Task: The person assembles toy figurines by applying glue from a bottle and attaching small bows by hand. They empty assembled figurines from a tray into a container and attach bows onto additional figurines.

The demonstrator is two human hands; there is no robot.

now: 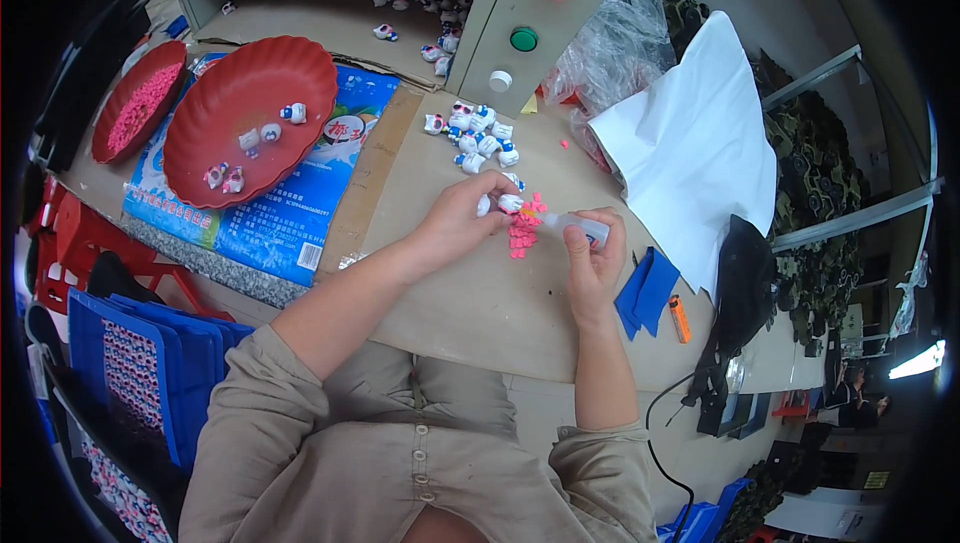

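Your left fingers [497, 183] pinch a small white figurine [510, 202] above the tan worktop [480, 308], your right fingers [577, 246] a translucent plastic bottle [562, 224]; this figurine seems midway, with small pink pieces [521, 239] left and clustered white-and-blue figurines [484, 130] possibly done.

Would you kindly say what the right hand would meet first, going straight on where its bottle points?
Its bottle would probably meet the white figurine in the left hand, though depth near the pink pieces is unclear.
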